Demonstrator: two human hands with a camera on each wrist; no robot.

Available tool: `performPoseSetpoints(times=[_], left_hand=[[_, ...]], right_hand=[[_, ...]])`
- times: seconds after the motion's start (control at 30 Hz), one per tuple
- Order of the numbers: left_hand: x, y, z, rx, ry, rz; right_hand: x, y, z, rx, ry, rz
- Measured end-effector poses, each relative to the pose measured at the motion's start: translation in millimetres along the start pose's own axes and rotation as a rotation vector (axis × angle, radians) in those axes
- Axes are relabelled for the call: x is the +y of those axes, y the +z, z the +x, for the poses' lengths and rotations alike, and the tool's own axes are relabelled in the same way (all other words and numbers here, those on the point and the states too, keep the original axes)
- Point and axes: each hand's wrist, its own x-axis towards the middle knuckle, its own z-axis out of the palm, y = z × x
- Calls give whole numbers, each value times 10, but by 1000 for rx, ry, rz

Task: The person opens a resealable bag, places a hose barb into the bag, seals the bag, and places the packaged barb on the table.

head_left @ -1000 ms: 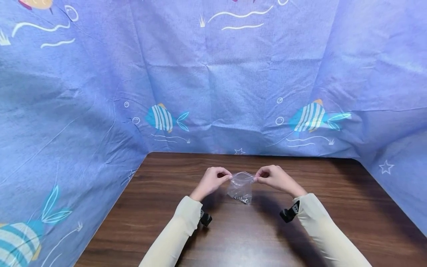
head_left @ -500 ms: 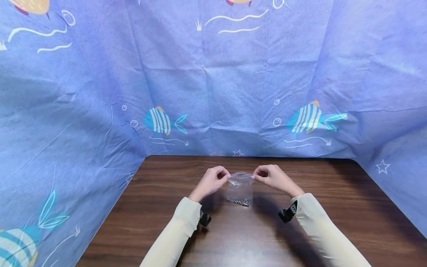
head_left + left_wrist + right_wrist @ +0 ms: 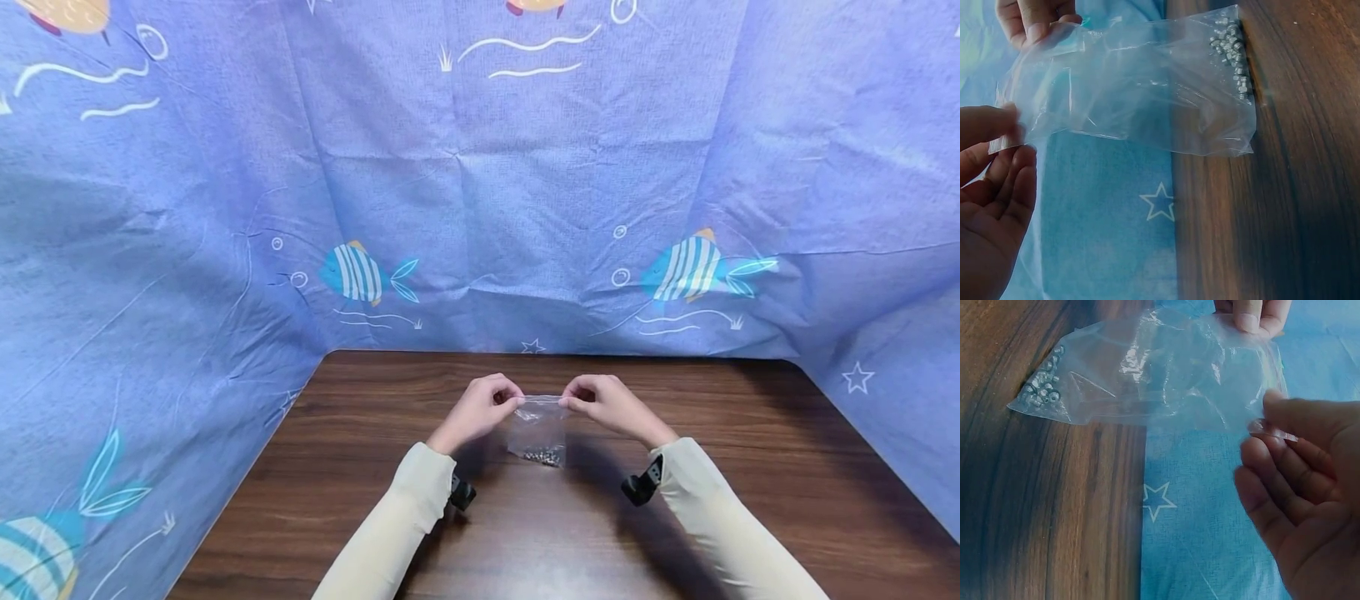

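A clear zip-lock bag (image 3: 537,429) hangs upright between my two hands over the table. Small shiny metal pieces, like nuts, (image 3: 1230,47) lie gathered in its bottom, bunched toward one corner in the right wrist view (image 3: 1042,387). My left hand (image 3: 482,408) pinches the left end of the bag's top strip between thumb and fingertips. At the other end of the strip, my right hand (image 3: 609,404) pinches the right corner the same way. The strip runs nearly straight between them, its two edges lying together.
The brown wood-grain table (image 3: 337,500) spreads beneath both arms. Behind and at the sides hangs a blue cloth (image 3: 525,208) printed with fish, meeting the table's far edge. A black wrist camera (image 3: 641,486) sticks out below the right cuff, another (image 3: 462,493) below the left.
The bag's mouth, gaping a second ago, has narrowed to a nearly straight line. My hands have come slightly closer together, both still pinching the top corners.
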Motion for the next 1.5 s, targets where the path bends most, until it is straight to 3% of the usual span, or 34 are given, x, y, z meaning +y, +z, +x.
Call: performPoseSetpoints(times=[0.17, 0.47, 0.77, 1.23, 1.5], left_hand=[[2, 7, 4, 7, 22, 21], [5, 13, 13, -21, 10, -22], [-1, 46, 49, -28, 18, -38], [31, 34, 62, -23, 45, 13], [59, 33, 64, -35, 43, 13]], right_hand=[[7, 39, 8, 52, -76, -39], [13, 35, 12, 31, -20, -20], [-50, 48, 66, -15, -23, 52], [-51, 104, 74, 49, -157, -17], [-34, 114, 79, 60, -166, -19]])
